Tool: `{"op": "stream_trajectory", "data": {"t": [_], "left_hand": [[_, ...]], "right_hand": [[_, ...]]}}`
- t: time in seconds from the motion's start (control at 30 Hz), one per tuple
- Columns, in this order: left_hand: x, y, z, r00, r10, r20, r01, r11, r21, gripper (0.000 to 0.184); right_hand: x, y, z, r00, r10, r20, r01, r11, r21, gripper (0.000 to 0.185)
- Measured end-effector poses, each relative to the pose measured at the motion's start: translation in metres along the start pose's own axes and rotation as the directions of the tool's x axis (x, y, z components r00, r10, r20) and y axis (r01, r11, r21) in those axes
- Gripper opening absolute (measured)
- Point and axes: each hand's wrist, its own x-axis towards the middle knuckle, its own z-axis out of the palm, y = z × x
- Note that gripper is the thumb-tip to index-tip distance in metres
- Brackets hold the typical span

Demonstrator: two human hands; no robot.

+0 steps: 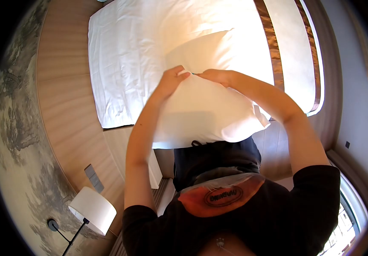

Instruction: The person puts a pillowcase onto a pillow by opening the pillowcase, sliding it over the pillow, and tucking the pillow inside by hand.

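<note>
A white pillow hangs in front of my body, its lower end against my dark trousers. My left hand pinches the pillow's far edge. Close beside it, my right hand grips the same edge, its fingers partly hidden behind the fabric. A loose flap of the cloth sticks out at the pillow's lower right corner. Beyond both hands lies the bed with rumpled white bedding.
A brown striped bed runner crosses the bed on the right. At lower left, a wall lamp with a white shade juts out near a switch panel. A wooden headboard panel lines the left side; a window is at lower right.
</note>
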Motion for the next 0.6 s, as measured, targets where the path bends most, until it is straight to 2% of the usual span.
{"op": "stream_trajectory", "data": {"t": [0.03, 0.1, 0.13, 0.17, 0.23, 0.27, 0.37, 0.4, 0.47, 0.5, 0.53, 0.6], "left_hand": [[-0.003, 0.013, -0.015, 0.999, -0.010, 0.039, 0.011, 1.000, -0.029, 0.025], [-0.012, 0.041, -0.039, 0.956, -0.200, 0.215, 0.218, 0.974, -0.064, 0.026], [-0.018, 0.057, -0.047, 0.913, -0.269, 0.306, 0.270, 0.962, 0.041, 0.028], [-0.021, 0.057, -0.045, 0.917, -0.243, 0.315, 0.223, 0.970, 0.097, 0.028], [-0.024, 0.046, -0.037, 0.923, -0.181, 0.340, 0.111, 0.970, 0.217, 0.028], [-0.022, 0.036, -0.032, 0.910, -0.235, 0.342, 0.164, 0.961, 0.223, 0.032], [-0.005, -0.020, -0.004, 0.926, -0.273, 0.261, 0.249, 0.961, 0.121, 0.034], [0.003, -0.040, 0.008, 0.933, -0.256, 0.254, 0.191, 0.948, 0.254, 0.034], [0.019, -0.068, 0.034, 0.943, -0.211, 0.257, 0.058, 0.865, 0.499, 0.033], [0.024, -0.069, 0.040, 0.955, -0.186, 0.229, 0.045, 0.860, 0.509, 0.032], [0.028, -0.068, 0.043, 0.967, -0.157, 0.200, 0.033, 0.856, 0.516, 0.031], [0.034, -0.062, 0.050, 0.980, -0.107, 0.168, 0.016, 0.884, 0.467, 0.030]], "right_hand": [[-0.007, -0.010, 0.007, 0.998, 0.042, 0.040, -0.046, 0.994, 0.098, 0.052], [-0.002, -0.011, 0.010, 0.986, 0.011, 0.167, -0.038, 0.987, 0.157, 0.047], [0.000, -0.006, 0.012, 0.977, -0.011, 0.211, -0.022, 0.988, 0.153, 0.046], [0.002, 0.000, 0.011, 0.966, -0.034, 0.256, -0.005, 0.988, 0.153, 0.045], [0.013, 0.014, 0.013, 0.993, -0.002, 0.122, -0.005, 0.998, 0.060, 0.046], [0.019, 0.020, 0.010, 0.999, 0.006, 0.048, -0.007, 1.000, 0.017, 0.046], [0.030, 0.043, -0.007, 0.970, -0.102, -0.220, 0.053, 0.974, -0.220, 0.051], [0.043, 0.061, -0.015, 0.946, -0.124, -0.299, -0.005, 0.918, -0.397, 0.055], [0.042, 0.095, -0.020, 0.926, -0.177, -0.335, 0.058, 0.940, -0.336, 0.054], [0.041, 0.112, -0.024, 0.912, -0.203, -0.356, 0.089, 0.946, -0.310, 0.054], [0.040, 0.128, -0.027, 0.869, -0.256, -0.424, 0.200, 0.965, -0.172, 0.049], [0.024, 0.152, -0.041, 0.861, -0.274, -0.429, 0.261, 0.961, -0.089, 0.046]]}}
